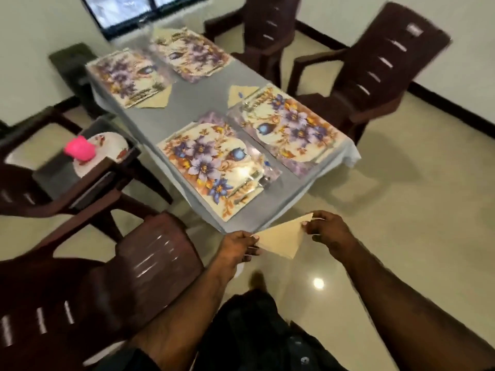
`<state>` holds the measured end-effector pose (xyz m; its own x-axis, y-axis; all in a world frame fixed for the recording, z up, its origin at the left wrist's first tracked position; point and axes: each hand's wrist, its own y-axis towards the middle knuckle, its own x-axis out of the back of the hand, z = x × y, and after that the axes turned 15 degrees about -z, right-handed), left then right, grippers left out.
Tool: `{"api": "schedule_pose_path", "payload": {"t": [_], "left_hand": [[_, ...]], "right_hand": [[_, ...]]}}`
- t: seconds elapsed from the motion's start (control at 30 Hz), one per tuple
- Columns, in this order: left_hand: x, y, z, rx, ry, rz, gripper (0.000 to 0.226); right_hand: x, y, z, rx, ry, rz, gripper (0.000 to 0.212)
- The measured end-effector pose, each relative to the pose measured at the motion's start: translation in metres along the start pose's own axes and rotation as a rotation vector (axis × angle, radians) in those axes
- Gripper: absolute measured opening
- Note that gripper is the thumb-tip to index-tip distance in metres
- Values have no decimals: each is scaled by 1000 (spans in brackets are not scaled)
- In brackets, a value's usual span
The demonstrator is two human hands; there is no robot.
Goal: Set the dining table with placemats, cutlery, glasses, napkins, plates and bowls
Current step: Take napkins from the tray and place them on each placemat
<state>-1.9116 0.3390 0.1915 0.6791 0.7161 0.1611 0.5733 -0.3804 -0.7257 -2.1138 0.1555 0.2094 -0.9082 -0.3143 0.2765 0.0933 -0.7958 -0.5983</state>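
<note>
Both hands pinch a folded cream napkin point(281, 238), held in the air off the table's near corner: the left hand point(239, 247) at its 9 o'clock tip, the right hand point(325, 228) at 2 o'clock. It likely belongs by the nearest floral placemat point(211, 170), at 12 o'clock, the only one without a visible napkin. Keep the fold taut and lay it flat.

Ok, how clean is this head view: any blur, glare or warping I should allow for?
Head view: motion blur smears the far placemats and pink cup; a lamp glares off the floor; wide-angle bending curves the chairs at the edges. The napkin, held by the left hand and right hand, reads fairly sharp.
</note>
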Motion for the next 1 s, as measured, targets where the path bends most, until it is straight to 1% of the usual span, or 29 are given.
{"api": "schedule_pose_path", "payload": {"t": [0.1, 0.23, 0.37, 0.43, 0.57, 0.7, 0.8, 0.9, 0.93, 1.0], "left_hand": [[-9, 32, -10, 32, -77, -151, 10], [-16, 65, -30, 72, -140, -284, 9], [-26, 84, -37, 138, -171, -415, 14], [-33, 90, -35, 186, -176, -450, 18], [-48, 99, -30, 269, -209, -513, 25], [-56, 101, -30, 300, -215, -623, 28], [-61, 98, -30, 295, -205, -695, 34], [-61, 92, -29, 261, -96, -787, 43], [-59, 85, -29, 240, -58, -818, 43], [-53, 68, -32, 213, -59, -845, 37]], "right_hand": [[-32, 50, 30, 49, -164, 95, 20], [-65, 100, 52, 103, -306, 121, 10], [-86, 134, 63, 214, -482, 126, 15], [-94, 149, 67, 256, -572, 133, 16], [-107, 171, 74, 387, -810, 145, 26], [-111, 179, 80, 399, -868, 144, 30], [-111, 182, 82, 415, -906, 165, 32], [-111, 185, 85, 414, -922, 158, 38], [-109, 183, 88, 406, -919, 149, 39], [-101, 178, 96, 404, -866, 131, 37]]}}
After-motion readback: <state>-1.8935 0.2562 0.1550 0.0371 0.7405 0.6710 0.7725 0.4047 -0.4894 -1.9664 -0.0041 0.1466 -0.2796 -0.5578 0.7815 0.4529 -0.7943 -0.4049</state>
